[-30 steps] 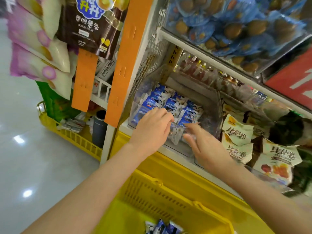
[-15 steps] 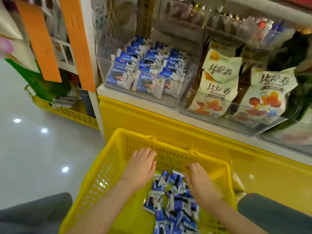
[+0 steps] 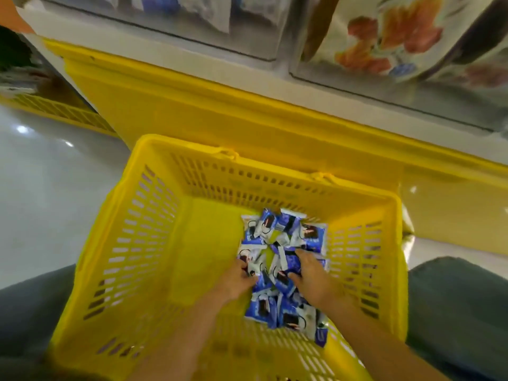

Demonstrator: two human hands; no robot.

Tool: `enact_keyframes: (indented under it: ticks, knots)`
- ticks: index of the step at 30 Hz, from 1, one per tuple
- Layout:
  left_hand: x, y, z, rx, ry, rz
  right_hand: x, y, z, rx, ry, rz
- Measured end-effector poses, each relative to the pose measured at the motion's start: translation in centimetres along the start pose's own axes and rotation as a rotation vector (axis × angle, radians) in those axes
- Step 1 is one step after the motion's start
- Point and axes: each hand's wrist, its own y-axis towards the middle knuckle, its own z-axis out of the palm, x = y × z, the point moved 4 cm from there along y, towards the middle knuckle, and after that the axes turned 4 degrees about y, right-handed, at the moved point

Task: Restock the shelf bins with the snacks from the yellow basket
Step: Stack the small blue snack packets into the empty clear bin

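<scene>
Snacks [image 3: 283,243]: small blue-and-white packets, heaped loose on the floor of the basket [image 3: 154,229], toward its right and far side. The rest of the basket floor is bare yellow.

Left hand [image 3: 236,279]: down in the heap at its left edge, fingers curled round a packet or two, so grasping snacks.
Right hand [image 3: 313,276]: on the heap just opposite, thumb and fingers bent onto the wrappers. The frame is smeared here, so I cannot tell whether it has a packet gripped or only rests on them.

Basket stands on the floor [image 3: 41,188] between the person's knees [image 3: 453,298], hard against the yellow shelf [image 3: 220,105]. Clear bins [image 3: 192,31] sit on the ledge above it. The right-hand one holds bags [image 3: 384,50] with orange print.

Step in hand, as I judge it: gather a handful for the next trip up.

Notes on doing it well:
- Rake both hands toward each other so the packets bunch between the palms.
- Close on wrapper bodies, not on the crimped ends, which slip.
- Take a modest load, since slick film sheds from an overfull grip.
- Lift straight up past the rim before swinging to the bin.
</scene>
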Motion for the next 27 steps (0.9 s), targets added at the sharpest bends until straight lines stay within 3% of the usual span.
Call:
enact_keyframes:
  ticks: [5,10,16,20,23,27]
  knots:
    - [-0.7,1.2,1.7,-0.027,-0.083,-0.055,0.3,1.3,0.1,-0.092,0.023,0.044]
    - [-0.6,1.6,2.5,-0.173,-0.149,-0.088,0.2,1.4,-0.5,-0.175,0.316,0.134]
    - [-0.3,1.5,-0.2,-0.166,-0.26,-0.119,2.0,0.7,-3.4,-0.393,0.49,0.063]
    - [-0.6,0.5,-2.4,-0.186,-0.513,-0.179,4.5,0.0,-4.3,-0.244,0.631,0.033]
    - [-1.8,-1.0,-3.5,-0.184,-0.623,-0.112,7.0,-1.3,-5.0,-0.08,0.775,-0.001]
    - [-4.2,-3.7,-4.6,-0.105,-0.759,0.045,9.5,-3.2,-6.1,-0.053,0.811,-0.069]
